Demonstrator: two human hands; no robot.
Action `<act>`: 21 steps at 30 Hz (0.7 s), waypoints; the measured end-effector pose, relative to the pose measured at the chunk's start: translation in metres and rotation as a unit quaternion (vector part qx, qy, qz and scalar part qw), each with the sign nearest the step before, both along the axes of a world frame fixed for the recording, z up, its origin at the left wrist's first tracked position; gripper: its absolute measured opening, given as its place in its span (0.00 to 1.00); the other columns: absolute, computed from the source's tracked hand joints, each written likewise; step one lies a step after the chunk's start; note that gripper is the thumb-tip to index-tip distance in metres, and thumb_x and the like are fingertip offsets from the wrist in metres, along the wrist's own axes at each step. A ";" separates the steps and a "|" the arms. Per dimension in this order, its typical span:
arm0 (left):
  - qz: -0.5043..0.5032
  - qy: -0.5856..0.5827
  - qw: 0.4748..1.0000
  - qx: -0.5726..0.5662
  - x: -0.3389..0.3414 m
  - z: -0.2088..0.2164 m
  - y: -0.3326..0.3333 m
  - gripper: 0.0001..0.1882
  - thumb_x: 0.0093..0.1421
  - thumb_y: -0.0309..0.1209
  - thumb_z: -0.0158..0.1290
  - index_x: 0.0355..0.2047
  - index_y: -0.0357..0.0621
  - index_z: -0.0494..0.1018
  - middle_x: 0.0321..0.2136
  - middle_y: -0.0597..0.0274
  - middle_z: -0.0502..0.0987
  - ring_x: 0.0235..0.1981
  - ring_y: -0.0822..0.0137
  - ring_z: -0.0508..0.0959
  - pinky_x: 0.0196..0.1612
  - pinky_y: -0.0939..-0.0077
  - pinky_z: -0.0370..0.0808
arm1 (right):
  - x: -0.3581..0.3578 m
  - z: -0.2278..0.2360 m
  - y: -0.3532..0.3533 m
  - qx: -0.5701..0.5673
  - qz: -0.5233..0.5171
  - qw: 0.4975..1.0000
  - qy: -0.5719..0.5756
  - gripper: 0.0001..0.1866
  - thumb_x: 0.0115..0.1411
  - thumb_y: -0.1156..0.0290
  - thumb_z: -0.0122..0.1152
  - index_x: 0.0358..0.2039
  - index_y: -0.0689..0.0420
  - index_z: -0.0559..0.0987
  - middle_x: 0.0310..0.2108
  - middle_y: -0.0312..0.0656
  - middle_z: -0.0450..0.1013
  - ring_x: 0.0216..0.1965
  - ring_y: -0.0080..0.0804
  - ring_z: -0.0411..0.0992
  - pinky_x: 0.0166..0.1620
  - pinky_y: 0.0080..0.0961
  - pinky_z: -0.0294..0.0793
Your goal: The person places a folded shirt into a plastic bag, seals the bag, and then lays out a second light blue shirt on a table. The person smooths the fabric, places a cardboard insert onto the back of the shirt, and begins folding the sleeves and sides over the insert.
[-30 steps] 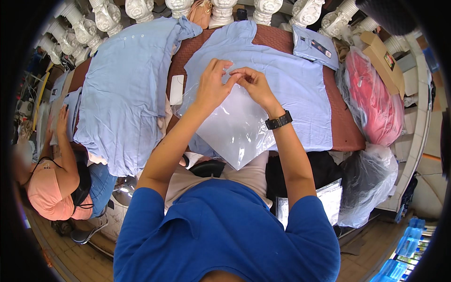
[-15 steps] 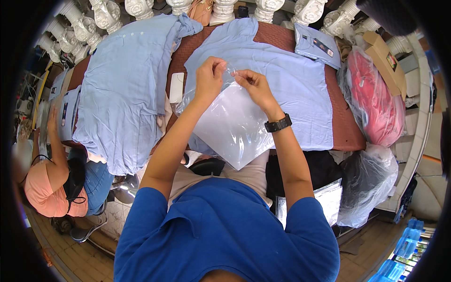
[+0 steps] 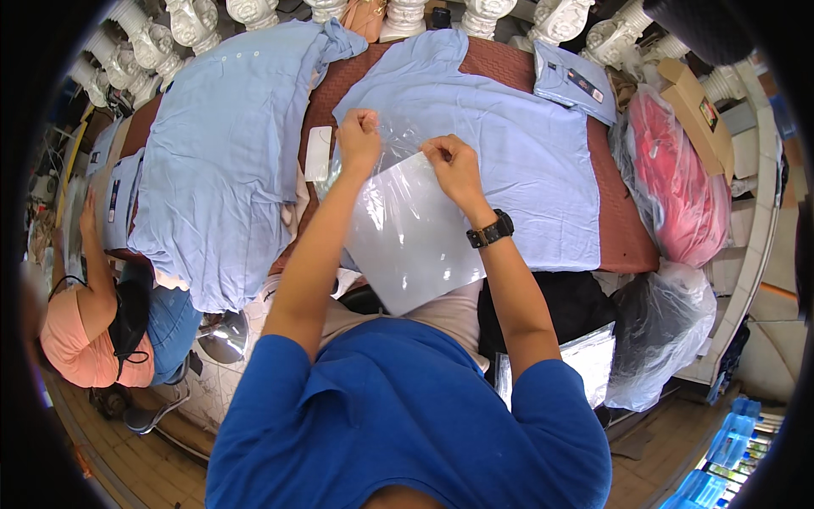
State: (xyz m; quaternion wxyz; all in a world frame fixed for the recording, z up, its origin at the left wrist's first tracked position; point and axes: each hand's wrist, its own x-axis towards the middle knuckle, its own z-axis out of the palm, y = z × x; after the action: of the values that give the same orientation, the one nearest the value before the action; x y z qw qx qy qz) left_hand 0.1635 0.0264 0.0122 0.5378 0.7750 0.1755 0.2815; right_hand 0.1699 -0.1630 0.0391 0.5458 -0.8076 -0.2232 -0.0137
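Note:
Between my hands hangs a clear plastic bag (image 3: 400, 136) with a smooth pale sheet-like panel (image 3: 415, 229) showing below its upper edge. My left hand (image 3: 359, 146) pinches the bag's upper left edge. With fingertips pressed together, my right hand (image 3: 456, 170) grips the upper right edge. The lower corner of the bag hangs over my lap. Beneath and beyond it, a light blue shirt (image 3: 534, 187) lies spread on the brown table cover (image 3: 626, 225). A small white card (image 3: 319, 154) sits left of my left hand.
More light blue shirts (image 3: 220, 170) lie to the left, where a co-worker (image 3: 93, 327) sits. Folded shirts (image 3: 572, 82) rest at the back right. Beside them are a red bundle in plastic (image 3: 674, 182) and a cardboard box (image 3: 697, 114). White balusters (image 3: 403, 19) line the far edge.
My hands have moved apart, the left one leftward and the right one slightly down. The bag's upper edge is stretched wider between them, and its lower corner has swung left.

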 end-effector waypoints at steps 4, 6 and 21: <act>-0.166 -0.004 0.931 -0.324 -0.004 0.006 0.017 0.13 0.65 0.33 0.55 0.40 0.33 0.75 0.38 0.51 0.82 0.36 0.68 0.81 0.39 0.75 0.76 | 0.015 -0.009 -0.008 0.017 0.005 1.000 0.013 0.08 0.64 0.72 0.59 0.36 0.63 0.82 0.30 0.45 0.79 0.30 0.29 0.75 0.36 0.26 0.73; -0.126 -0.018 0.952 -0.278 -0.008 0.010 0.018 0.14 0.64 0.34 0.57 0.41 0.33 0.74 0.37 0.52 0.81 0.36 0.67 0.80 0.39 0.74 0.75 | 0.019 -0.012 -0.010 0.015 -0.001 0.998 0.053 0.09 0.65 0.71 0.58 0.37 0.63 0.81 0.29 0.43 0.80 0.30 0.26 0.75 0.36 0.25 0.73; -0.058 0.020 0.996 0.067 -0.027 0.011 -0.016 0.08 0.57 0.27 0.62 0.26 0.35 0.76 0.23 0.53 0.78 0.23 0.61 0.77 0.30 0.66 0.73 | -0.006 -0.001 -0.005 -0.124 -0.068 0.988 -0.056 0.08 0.67 0.69 0.56 0.42 0.57 0.77 0.28 0.52 0.78 0.31 0.50 0.77 0.35 0.42 0.74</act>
State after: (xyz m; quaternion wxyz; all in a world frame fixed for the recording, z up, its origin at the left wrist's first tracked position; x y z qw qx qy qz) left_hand 0.1369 0.0106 0.0229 0.4970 0.8234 0.1216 0.2455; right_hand 0.1638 -0.1677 0.0385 0.4257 -0.8802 -0.1981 -0.0685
